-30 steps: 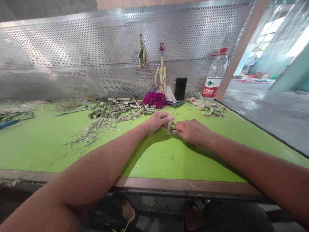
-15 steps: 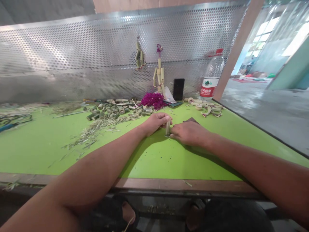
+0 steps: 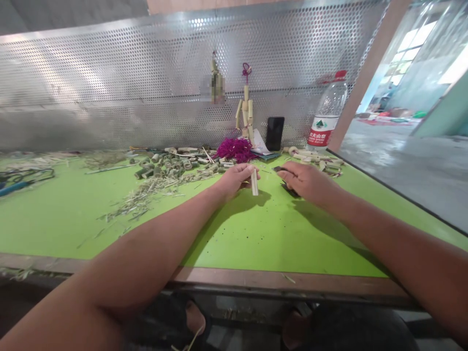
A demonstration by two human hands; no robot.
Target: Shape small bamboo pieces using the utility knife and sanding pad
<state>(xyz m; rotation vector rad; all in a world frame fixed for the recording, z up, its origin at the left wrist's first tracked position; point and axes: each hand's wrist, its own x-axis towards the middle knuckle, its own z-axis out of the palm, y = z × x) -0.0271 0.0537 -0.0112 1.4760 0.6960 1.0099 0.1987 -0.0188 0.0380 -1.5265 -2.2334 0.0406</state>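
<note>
My left hand (image 3: 239, 176) is closed, pinching a short pale bamboo piece (image 3: 255, 182) between thumb and fingers. The piece points down just above the green tabletop (image 3: 234, 248), its lower end casting a shadow. To the right, my right hand (image 3: 298, 176) is raised a little, with its fingers closed on a small dark flat piece (image 3: 279, 168) that sticks out at the fingertips; its material is unclear. Under that hand lies a dark sheet (image 3: 291, 189), partly hidden by the fingers. Dark specks dot the table in front of the hands.
Cut bamboo tubes (image 3: 166, 168) and shavings (image 3: 139, 197) lie left. Behind are purple cord (image 3: 236, 149), a hanging bamboo figure (image 3: 246, 107), a phone (image 3: 275, 133) and a water bottle (image 3: 326, 114). Perforated metal (image 3: 109, 87) backs the table. A blue-handled tool (image 3: 14, 188) lies far left.
My right hand has moved away from the bamboo piece, up and to the right, with the dark piece in its fingers. The bamboo piece's lower end has lifted off the table.
</note>
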